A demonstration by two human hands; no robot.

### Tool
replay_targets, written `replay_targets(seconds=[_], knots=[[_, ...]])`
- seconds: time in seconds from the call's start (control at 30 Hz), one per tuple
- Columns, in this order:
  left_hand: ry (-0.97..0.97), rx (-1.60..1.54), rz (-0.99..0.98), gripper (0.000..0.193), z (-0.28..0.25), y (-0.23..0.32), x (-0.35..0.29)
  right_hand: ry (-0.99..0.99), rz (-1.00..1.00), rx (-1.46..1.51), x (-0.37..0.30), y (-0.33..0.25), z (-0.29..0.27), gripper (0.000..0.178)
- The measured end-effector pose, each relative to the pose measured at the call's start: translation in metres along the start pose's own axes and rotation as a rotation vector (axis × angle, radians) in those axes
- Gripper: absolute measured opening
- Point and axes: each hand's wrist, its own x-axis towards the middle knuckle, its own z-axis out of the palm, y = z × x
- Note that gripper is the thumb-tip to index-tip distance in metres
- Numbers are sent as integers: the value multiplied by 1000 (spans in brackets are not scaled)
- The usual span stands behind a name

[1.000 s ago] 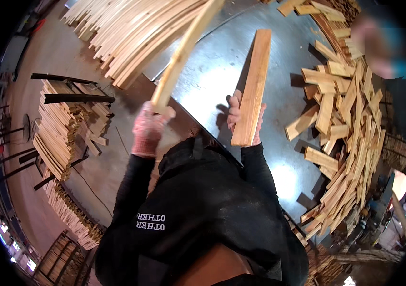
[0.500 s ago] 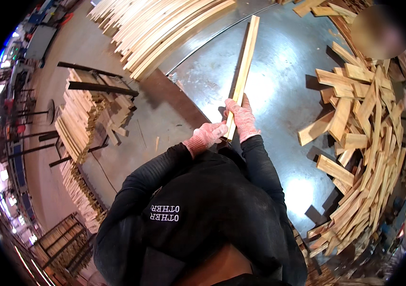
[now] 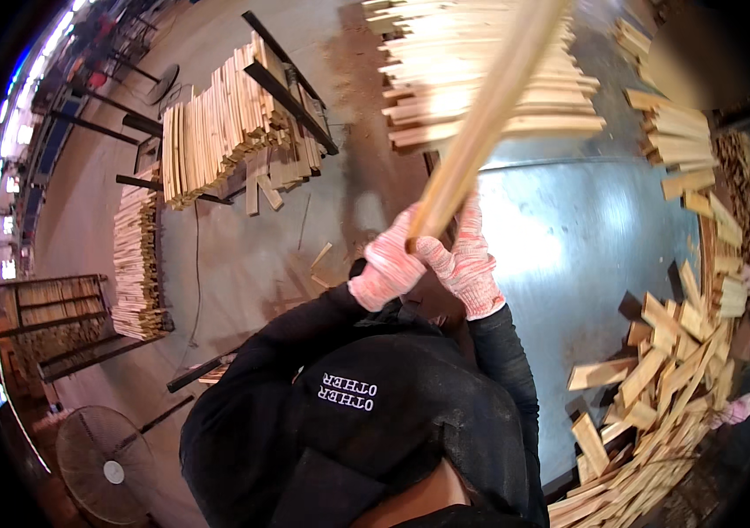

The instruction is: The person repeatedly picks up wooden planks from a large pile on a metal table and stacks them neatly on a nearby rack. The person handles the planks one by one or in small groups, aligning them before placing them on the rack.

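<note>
A long wooden strip (image 3: 483,123) is held up between my two gloved hands, its near end close to my chest and its far end reaching past the top of the view. My left hand (image 3: 390,268) closes on the strip's near end from the left. From the right, my right hand (image 3: 467,264) grips it with the thumb against the near end. Both gloves are pink and white knit. Beneath the strip lies a shiny metal table (image 3: 559,255). At the table's far side, a row of pale wooden strips (image 3: 480,79) lies side by side.
A jumbled heap of wood pieces (image 3: 656,378) covers the table's right side. To the left stand a rack of stacked strips (image 3: 216,123), another strip stack (image 3: 135,255) and a round fan (image 3: 113,466). A co-worker's gloved hand (image 3: 735,409) shows at the right edge.
The strip has been raised off the table towards me, and both hands have come up with it. My view has turned left, bringing the fan into sight.
</note>
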Motion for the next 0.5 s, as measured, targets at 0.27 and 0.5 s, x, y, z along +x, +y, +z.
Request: replay_targets(seconds=[0.27, 0.5], knots=[[506, -169, -1, 34, -315, -77, 114, 839, 555, 7, 135, 104, 21, 86], [525, 1101, 224, 25, -602, -236, 129, 875, 523, -221, 207, 190, 1, 69]])
